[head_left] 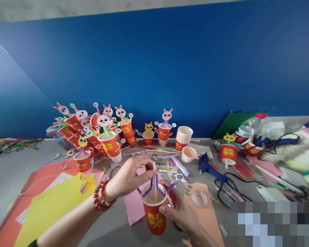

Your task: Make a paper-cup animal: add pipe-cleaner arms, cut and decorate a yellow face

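Note:
A red paper cup [156,221] with yellow characters is held upright near the front middle. My right hand [179,207] wraps round its right side, thumb on the front. Above the cup's rim, my left hand [135,173], with red beads at the wrist, pinches the top of a white stick [155,185] that stands inside the cup. Bent purple strips [172,186] rise from the cup and stick out on both sides. The fingertips of my left hand partly hide the top of the strips.
Many finished cup figures [106,142] crowd the back left. Stacked cups [183,137], a blue glue gun [208,168] with a black cord and a purple glue stick [180,166] lie beyond the hands. Yellow paper [48,206] is at left, orange paper [208,219] at right.

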A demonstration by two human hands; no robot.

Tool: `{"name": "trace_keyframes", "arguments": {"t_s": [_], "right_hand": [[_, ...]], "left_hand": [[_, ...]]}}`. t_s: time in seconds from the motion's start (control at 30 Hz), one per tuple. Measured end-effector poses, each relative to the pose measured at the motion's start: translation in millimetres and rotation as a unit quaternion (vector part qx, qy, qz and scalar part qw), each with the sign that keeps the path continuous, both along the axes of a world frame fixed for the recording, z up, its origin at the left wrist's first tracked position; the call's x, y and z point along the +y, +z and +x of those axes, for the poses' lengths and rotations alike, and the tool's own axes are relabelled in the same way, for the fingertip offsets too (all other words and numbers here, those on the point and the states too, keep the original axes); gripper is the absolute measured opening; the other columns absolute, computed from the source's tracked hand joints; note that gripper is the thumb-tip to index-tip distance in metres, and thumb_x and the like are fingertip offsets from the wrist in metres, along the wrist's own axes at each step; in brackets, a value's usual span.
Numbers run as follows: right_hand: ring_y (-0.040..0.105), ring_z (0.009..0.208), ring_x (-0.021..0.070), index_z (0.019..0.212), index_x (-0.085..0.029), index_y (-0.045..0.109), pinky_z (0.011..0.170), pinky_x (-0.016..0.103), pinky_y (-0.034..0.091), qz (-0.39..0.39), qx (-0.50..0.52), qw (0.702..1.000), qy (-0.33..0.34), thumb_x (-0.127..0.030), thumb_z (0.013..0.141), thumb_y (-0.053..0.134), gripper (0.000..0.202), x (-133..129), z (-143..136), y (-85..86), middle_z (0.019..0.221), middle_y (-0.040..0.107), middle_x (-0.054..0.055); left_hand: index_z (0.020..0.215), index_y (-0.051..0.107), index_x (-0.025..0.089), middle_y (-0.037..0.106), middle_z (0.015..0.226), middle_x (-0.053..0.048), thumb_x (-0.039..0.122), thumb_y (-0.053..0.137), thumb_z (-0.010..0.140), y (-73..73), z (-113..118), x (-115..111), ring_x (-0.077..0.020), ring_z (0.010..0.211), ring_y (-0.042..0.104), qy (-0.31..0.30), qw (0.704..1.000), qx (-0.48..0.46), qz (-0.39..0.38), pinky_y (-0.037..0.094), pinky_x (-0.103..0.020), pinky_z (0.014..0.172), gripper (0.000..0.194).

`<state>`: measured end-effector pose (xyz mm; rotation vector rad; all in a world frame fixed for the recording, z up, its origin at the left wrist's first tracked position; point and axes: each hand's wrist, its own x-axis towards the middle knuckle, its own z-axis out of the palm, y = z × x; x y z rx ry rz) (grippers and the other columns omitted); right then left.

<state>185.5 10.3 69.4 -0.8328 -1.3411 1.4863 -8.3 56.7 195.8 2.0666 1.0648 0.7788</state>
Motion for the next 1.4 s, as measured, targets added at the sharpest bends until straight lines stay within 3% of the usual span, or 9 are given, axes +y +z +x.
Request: {"name": "trace_keyframes", "arguments": {"t_s": [0.23,0.33,0.43,0.53,0.73,0.9,1.0,1.17,1.4], "right_hand": [[0.058,0.120,0.0309,0.125,-0.029,0.055,0.100,0.042,0.047,0.026,0.049,0.998,-0.044,-0.059,0.071,0.079,0.067,0.4,2.9,-3.4,0.128,0.062,0.010],[0.055,0.123,0.0306,0.130,-0.030,0.051,0.103,0.042,0.045,0.074,0.034,0.990,-0.112,-0.057,0.072,0.079,0.070,3.3,8.3,-1.6,0.132,0.058,0.009],[0.049,0.128,0.0319,0.134,-0.029,0.047,0.108,0.043,0.039,0.117,-0.016,0.979,-0.168,-0.058,0.073,0.078,0.075,3.8,10.0,2.7,0.136,0.055,0.009],[0.053,0.122,0.0325,0.138,-0.029,0.044,0.105,0.043,0.043,0.124,-0.060,0.972,-0.190,-0.060,0.072,0.078,0.081,-1.2,5.0,5.5,0.132,0.056,0.009],[0.045,0.132,0.0371,0.149,-0.030,0.033,0.110,0.047,0.038,0.140,-0.099,0.970,-0.171,-0.066,0.067,0.078,0.101,-11.5,0.7,2.8,0.145,0.045,0.011],[0.041,0.135,0.0375,0.143,-0.030,0.046,0.112,0.048,0.035,0.124,-0.071,0.987,-0.079,-0.066,0.065,0.080,0.092,-7.2,9.6,7.2,0.143,0.050,0.011],[0.059,0.113,0.0327,0.140,-0.029,0.050,0.097,0.044,0.048,0.023,0.004,1.000,0.021,-0.070,0.066,0.076,0.089,-7.6,8.4,8.4,0.128,0.061,0.011],[0.062,0.103,0.0281,0.142,-0.029,0.047,0.088,0.040,0.051,-0.029,0.042,0.998,0.033,-0.062,0.065,0.082,0.090,-10.0,1.8,7.9,0.130,0.059,0.012],[0.047,0.133,0.0323,0.144,-0.029,0.042,0.110,0.047,0.038,0.014,0.024,0.999,-0.042,-0.057,0.071,0.081,0.087,-5.9,-2.1,-0.8,0.141,0.052,0.014]], "left_hand": [[0.110,0.062,0.022,0.067,0.104,-0.005,0.028,0.059,0.093,1.2,-5.6,-15.9,-0.0199,0.095,0.063,0.073,0.990,-0.014,0.123,0.049,-0.030,0.081,0.019],[0.097,0.060,0.022,0.065,0.096,-0.005,0.020,0.060,0.090,-23.2,-7.1,-32.1,-0.0213,0.092,0.062,0.135,0.964,-0.050,0.225,0.049,-0.033,0.082,0.007],[0.113,0.059,0.022,0.064,0.114,-0.011,0.025,0.075,0.079,-65.5,0.9,-45.8,-0.0293,0.107,0.060,0.112,0.967,-0.046,0.222,0.049,-0.040,0.091,0.038],[0.139,0.045,0.022,0.051,0.140,-0.018,0.033,0.084,0.070,-100.4,15.9,-53.4,-0.0384,0.130,0.047,0.073,0.982,-0.048,0.168,0.041,-0.051,0.107,0.080],[0.142,0.042,0.021,0.055,0.136,-0.017,0.034,0.069,0.085,-115.6,25.3,-53.9,-0.0334,0.122,0.055,-0.014,0.979,-0.195,-0.058,0.045,-0.045,0.103,0.064],[0.117,0.065,0.012,0.071,0.103,-0.014,0.047,0.074,0.075,-124.1,9.1,-48.7,-0.0305,0.091,0.068,-0.169,0.878,-0.319,-0.315,0.053,-0.039,0.082,0.055],[0.115,0.066,0.012,0.072,0.098,-0.012,0.047,0.082,0.062,-133.5,6.3,-46.1,-0.0323,0.092,0.067,-0.199,0.831,-0.368,-0.366,0.052,-0.039,0.083,0.065],[0.118,0.065,0.014,0.072,0.098,-0.010,0.043,0.084,0.059,-145.9,9.3,-47.2,-0.0306,0.094,0.067,-0.194,0.780,-0.419,-0.422,0.050,-0.039,0.086,0.068],[0.131,0.057,0.016,0.065,0.124,-0.015,0.052,0.072,0.080,-141.7,9.1,-52.2,-0.0331,0.115,0.059,-0.059,0.869,-0.374,-0.319,0.044,-0.045,0.102,0.064]]}}
